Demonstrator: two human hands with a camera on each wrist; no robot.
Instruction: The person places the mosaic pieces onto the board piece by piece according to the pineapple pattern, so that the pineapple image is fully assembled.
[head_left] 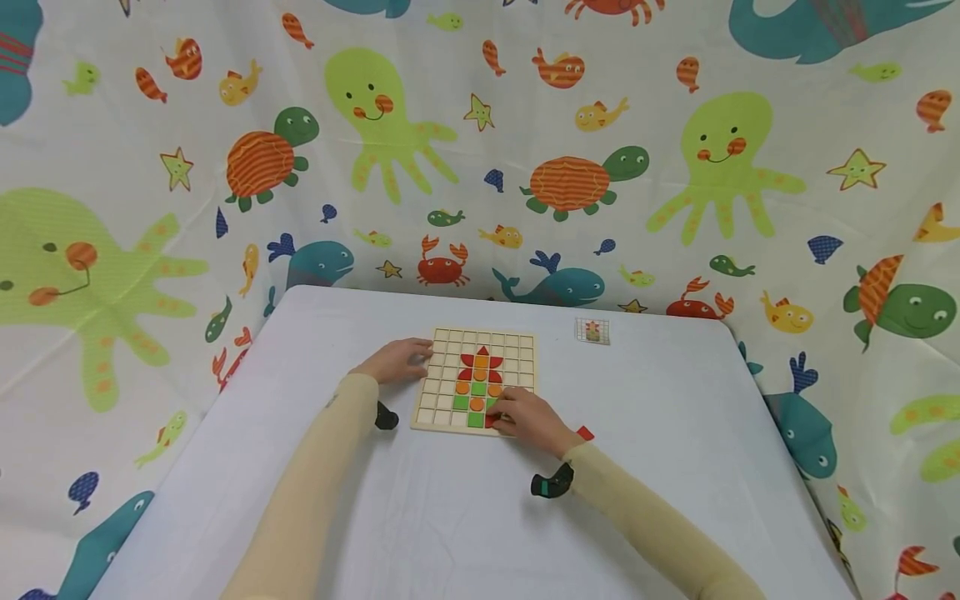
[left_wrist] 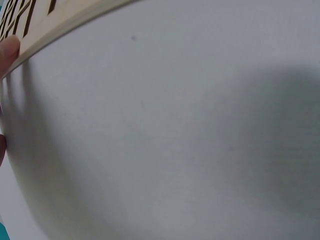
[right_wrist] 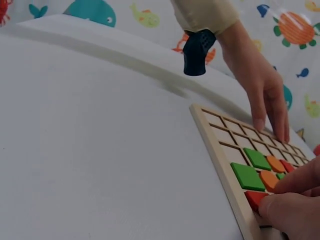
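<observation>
A wooden grid board [head_left: 442,414] lies on the table, with red, orange and green pieces set in its middle columns. My right hand [head_left: 534,419] is over the board's near right part, its thumb and forefinger pinching a red piece [right_wrist: 254,199] in the near-edge row, beside a green square [right_wrist: 247,176]. Part of that red piece is hidden by the fingertips. My left hand [head_left: 393,361] rests at the board's left edge, fingers loosely extended and touching the frame. In the left wrist view only its fingertips [left_wrist: 9,49] show, against the board's rim.
Another red piece [head_left: 585,433] lies on the white tablecloth [head_left: 465,517], partly hidden by my right wrist. A small picture card [head_left: 592,331] with a printed grid lies beyond the board to the right. A patterned sea-animal curtain [head_left: 495,108] hangs behind the table.
</observation>
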